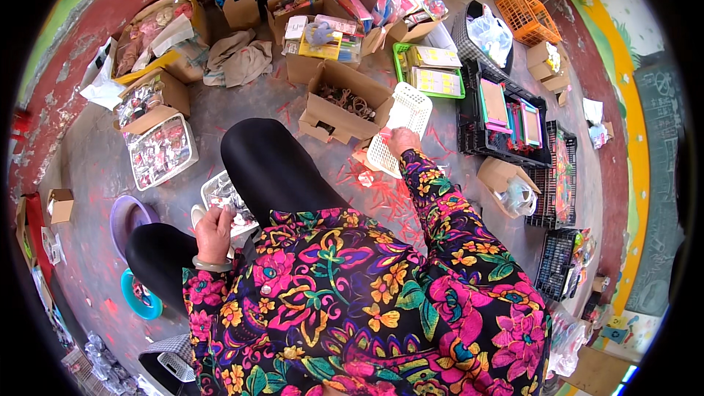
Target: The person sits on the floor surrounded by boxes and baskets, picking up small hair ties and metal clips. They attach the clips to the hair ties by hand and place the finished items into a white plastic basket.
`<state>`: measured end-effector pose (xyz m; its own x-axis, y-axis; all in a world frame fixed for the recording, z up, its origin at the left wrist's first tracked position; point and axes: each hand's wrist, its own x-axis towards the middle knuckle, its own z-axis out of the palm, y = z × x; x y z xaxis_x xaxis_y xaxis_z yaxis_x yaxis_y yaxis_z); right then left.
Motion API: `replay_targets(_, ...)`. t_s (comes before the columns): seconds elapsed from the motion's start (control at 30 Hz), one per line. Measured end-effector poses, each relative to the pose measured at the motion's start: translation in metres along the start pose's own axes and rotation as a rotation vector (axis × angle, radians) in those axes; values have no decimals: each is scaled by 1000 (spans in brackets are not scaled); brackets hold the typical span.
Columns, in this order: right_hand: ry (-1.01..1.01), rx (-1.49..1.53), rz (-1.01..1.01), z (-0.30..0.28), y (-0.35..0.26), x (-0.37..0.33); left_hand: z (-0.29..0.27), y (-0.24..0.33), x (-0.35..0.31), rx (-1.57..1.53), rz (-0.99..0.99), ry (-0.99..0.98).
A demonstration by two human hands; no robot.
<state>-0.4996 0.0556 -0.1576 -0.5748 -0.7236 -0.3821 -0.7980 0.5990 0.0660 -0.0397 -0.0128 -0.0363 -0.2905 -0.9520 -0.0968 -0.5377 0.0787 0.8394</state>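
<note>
My right hand [402, 141] is stretched forward over the near part of a white slotted plastic basket [419, 100]. Its fingers look closed, with a bit of red at their tips; whether they hold that or the basket is too small to tell. My left hand [213, 236] is beside my left knee, thumb and fingers curled together, what they pinch not visible. Close to it, partly behind my right leg, stands a white tray [207, 192] of small dark and silvery items. Thin red strips [389, 205] lie strewn over the floor below the basket.
A cardboard box [334, 119] of brown tangled pieces stands ahead. Next to it are a green basket [462, 94] with yellow-white packs and a black crate [469, 128] with coloured frames. At left are a white basket [192, 161], a purple basin [117, 220] and a turquoise bowl [150, 314].
</note>
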Motion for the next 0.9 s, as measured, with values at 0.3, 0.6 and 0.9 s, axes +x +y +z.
replay_targets(0.3,106,59,-15,16,7,9,1,0,0,-40,5,-9)
replay_targets(0.6,27,161,72,8,2,16,-1,6,0,-2,-8,-4)
replay_targets(0.9,56,240,88,11,8,26,-2,2,0,77,24,13)
